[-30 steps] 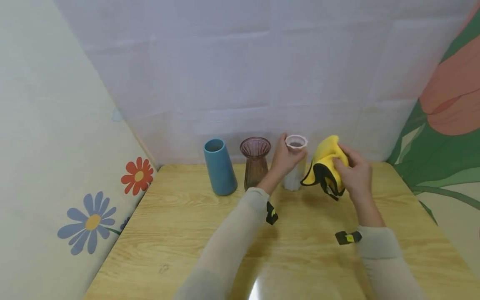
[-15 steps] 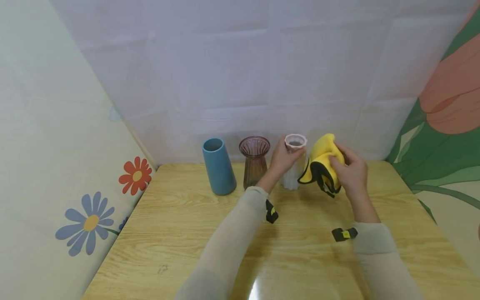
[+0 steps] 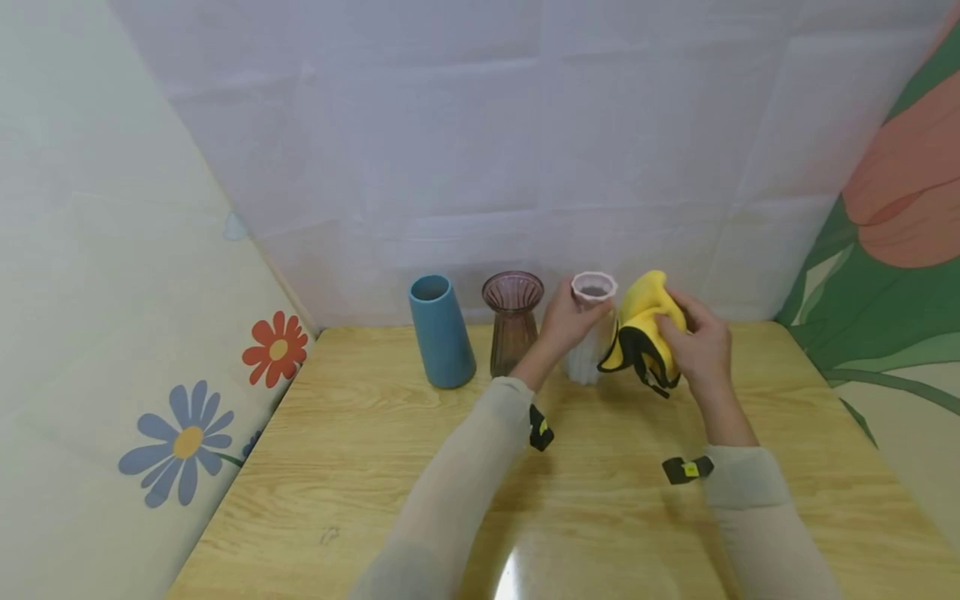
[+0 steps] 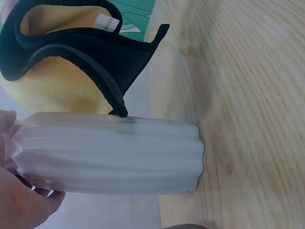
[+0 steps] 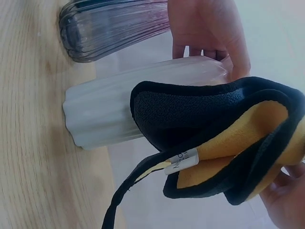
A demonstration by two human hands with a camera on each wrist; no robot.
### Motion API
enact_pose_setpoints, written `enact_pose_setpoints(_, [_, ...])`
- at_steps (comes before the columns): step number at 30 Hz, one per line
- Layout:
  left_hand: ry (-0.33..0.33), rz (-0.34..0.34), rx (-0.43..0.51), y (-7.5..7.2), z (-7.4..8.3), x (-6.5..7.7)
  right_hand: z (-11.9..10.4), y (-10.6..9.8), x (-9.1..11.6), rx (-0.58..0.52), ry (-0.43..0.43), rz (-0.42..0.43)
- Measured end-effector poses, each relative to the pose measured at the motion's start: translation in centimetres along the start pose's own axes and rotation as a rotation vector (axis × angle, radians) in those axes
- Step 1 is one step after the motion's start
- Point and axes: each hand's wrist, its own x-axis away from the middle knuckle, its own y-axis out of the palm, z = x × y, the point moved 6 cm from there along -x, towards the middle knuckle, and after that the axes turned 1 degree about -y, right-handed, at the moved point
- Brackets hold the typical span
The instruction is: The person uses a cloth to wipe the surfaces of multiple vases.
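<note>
My left hand (image 3: 564,323) grips a white fluted vase (image 3: 587,360) just below its scalloped rim. The vase stands upright on the table. In my right hand (image 3: 703,343) is a bunched yellow cleaning cloth (image 3: 647,310) with black edging, pinched between thumb and fingers. The cloth hangs against or very close to the vase's right side. Seen from the right wrist, the cloth (image 5: 190,109) shows a dark grey face and a small white label (image 5: 182,162), and it covers part of the vase (image 5: 102,112). In the left wrist view a cloth corner lies along the vase wall (image 4: 114,155).
A purple ribbed glass vase (image 3: 513,333) stands just left of the white one, partly behind my left arm. Farther left is a blue tapered vase (image 3: 441,337). All stand near the back of the wooden table (image 3: 360,475), before a white sheet (image 3: 442,167).
My right hand has shifted slightly left with the cloth, closer to the white vase. The left hand keeps its grip and the vase stays about where it was.
</note>
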Motion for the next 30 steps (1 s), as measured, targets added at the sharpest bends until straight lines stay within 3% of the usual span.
enact_pose_setpoints(14, [0.008, -0.021, -0.018, -0.9, 0.2, 2.2, 0.2, 1.7, 1.0, -0.032, -0.007, -0.091])
enact_pose_setpoints(30, [-0.004, -0.084, -0.039, -2.5, 0.2, 5.8, 0.0, 3.4, 3.8, -0.101, -0.017, -0.206])
